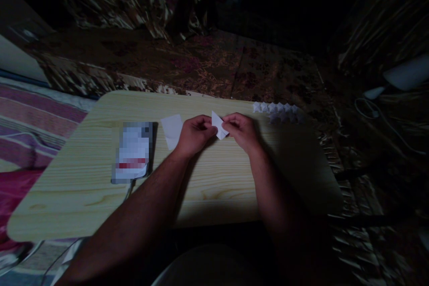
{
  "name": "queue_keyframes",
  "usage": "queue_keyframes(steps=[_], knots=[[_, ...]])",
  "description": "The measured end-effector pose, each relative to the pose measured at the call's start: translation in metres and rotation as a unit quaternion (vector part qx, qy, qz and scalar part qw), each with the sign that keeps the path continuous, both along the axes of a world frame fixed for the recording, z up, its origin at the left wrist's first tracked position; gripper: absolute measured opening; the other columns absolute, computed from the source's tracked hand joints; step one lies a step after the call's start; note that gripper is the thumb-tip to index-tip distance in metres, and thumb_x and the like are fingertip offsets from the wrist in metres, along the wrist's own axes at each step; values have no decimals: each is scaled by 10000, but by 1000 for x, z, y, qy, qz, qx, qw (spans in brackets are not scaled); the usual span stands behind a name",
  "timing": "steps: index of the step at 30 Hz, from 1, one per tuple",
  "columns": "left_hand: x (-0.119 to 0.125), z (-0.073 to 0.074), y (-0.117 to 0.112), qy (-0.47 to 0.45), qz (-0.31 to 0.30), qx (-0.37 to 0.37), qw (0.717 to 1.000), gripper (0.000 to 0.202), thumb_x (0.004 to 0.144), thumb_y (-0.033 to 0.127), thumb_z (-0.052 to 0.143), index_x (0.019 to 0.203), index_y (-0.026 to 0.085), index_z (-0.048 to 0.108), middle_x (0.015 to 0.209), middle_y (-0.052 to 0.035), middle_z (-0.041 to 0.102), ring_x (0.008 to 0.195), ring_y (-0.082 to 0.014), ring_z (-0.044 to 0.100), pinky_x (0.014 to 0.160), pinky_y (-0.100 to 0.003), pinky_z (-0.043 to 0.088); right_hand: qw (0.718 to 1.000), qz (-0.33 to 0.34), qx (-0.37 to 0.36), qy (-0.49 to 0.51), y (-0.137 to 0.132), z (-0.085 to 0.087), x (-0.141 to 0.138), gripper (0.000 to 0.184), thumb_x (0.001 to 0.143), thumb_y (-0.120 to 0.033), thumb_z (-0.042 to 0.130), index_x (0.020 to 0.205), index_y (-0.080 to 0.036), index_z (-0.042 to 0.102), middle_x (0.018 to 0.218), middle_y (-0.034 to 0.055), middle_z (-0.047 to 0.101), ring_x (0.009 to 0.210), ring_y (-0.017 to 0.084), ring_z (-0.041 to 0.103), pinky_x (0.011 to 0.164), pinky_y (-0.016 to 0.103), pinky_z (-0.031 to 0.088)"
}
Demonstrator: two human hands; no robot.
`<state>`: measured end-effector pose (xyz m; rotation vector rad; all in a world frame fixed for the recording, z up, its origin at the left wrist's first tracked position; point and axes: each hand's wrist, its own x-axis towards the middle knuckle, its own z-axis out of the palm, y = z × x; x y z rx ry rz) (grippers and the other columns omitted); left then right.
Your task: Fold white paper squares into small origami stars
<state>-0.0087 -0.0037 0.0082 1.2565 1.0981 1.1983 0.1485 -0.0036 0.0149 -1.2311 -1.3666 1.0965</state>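
Observation:
A small folded piece of white paper (219, 126) is held between both hands above the middle of a light wooden table (208, 187). My left hand (194, 135) pinches its left edge with curled fingers. My right hand (240, 129) pinches its right side, fingers closed. Just left of my left hand a flat white paper sheet (171, 130) lies on the table. A row of several small folded white paper pieces (279, 111) lies at the far right edge of the table.
A phone (132, 152) with a lit screen lies on the table's left part, a cable running off its near end. A striped cloth (30, 120) is to the left. Patterned dark fabric (208, 62) lies beyond the table. White cables (378, 111) lie at right.

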Motion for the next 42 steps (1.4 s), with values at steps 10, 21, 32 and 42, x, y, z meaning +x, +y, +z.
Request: queue_keyframes(steps=[10,21,32,42], knots=[[2,0,0,-1,22,45,999,223,645,199,658,866,166,648,665,11,588,530,-93,502,512,-216,401,1000,26,-14,-4,0,-4,-1,69,677,-199,546,720,-188,493,570,-50,570,486,88,550,454,178,414],[4,4,-2,-59,20,-8,998,122,650,225,657,760,173,645,594,8,598,457,-95,477,459,-228,369,999,36,22,14,-4,4,-4,142,724,-209,537,822,-187,637,616,-31,620,505,79,541,472,186,428],[2,1,0,-100,5,-25,995,105,636,209,659,733,177,633,587,11,580,446,-99,483,419,-228,358,999,34,40,16,-5,4,-3,146,711,-178,529,744,-182,671,613,-27,622,523,86,558,502,206,445],[3,3,0,-113,-10,-23,993,188,625,257,741,732,155,625,604,9,598,454,-74,478,426,-198,361,997,36,61,14,-4,-3,-4,193,734,-170,504,909,-185,583,604,-48,594,501,75,536,482,178,415]])
